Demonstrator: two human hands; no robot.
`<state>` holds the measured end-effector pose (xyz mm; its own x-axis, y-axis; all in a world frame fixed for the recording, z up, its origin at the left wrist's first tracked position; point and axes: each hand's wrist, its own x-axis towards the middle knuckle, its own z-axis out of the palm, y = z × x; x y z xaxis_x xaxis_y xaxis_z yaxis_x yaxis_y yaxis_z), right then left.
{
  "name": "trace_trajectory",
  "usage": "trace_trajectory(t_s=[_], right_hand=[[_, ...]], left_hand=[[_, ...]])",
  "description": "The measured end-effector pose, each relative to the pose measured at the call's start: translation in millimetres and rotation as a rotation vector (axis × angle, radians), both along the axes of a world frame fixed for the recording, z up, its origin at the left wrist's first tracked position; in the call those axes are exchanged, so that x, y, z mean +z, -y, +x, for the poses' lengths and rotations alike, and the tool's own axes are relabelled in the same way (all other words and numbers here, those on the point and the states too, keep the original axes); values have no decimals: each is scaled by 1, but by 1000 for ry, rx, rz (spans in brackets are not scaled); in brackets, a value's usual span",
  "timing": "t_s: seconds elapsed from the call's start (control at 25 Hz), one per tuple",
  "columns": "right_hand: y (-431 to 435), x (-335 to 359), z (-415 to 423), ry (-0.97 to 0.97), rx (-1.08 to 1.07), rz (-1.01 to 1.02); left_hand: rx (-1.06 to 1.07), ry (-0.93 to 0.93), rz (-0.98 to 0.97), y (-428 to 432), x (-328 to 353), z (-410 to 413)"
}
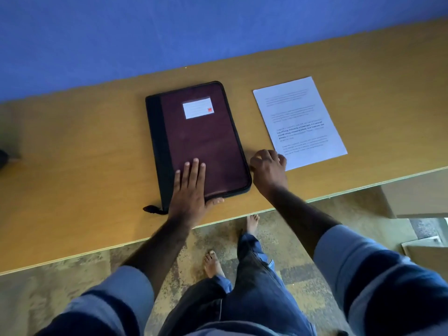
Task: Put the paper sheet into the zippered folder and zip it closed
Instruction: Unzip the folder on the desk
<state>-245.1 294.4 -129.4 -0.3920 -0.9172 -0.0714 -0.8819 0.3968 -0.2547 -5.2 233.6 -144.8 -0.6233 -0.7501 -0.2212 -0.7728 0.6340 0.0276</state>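
**Q:** Rolled blue sleeves (378,275) fill the bottom of the frame. What are the hands beyond them doing?

**A:** Left hand (190,187): flat on the near end of the zippered folder (201,139) at centre frame, fingers straight, thumb along its lower edge, grasping nothing. Right hand (269,163): at the folder's lower right edge, fingers curled, just over the near corner of the paper sheet (300,120). The sheet lies flat on the table (84,141), right of centre and outside the folder. Whether the curled fingers pinch a zip pull, or anything at all, cannot be told from this angle.

**Q:** And the folder?

**A:** Cover down, apparently zipped. A dark tab (151,209) trails from its lower left corner.

**Q:** So how is the opening best done?

**A:** Probably by pressing down with the flat palm so the folder cannot slide. Then draw the pull steadily round each corner, keeping the wrist off the sheet to avoid creasing it.
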Motion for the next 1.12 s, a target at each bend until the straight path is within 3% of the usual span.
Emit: trace_trajectory(t_s=[0.32,0.64,0.76,1.0,1.12], right_hand=[[-64,-13,49,26,-126,-59],[-67,-11,113,170,-228,-21],[-70,-11,105,218,-168,-45],[-74,-6,56,255,-128,-105],[-53,1,44,270,-99,-123]], left_hand=[[18,8,-2,0,0,-2],[30,-14,18,-5,2,-2],[62,-100,7,-15,-2,1],[150,-419,-208,-71,-19,-6],[292,-443,-229,-85,-18,-27]])
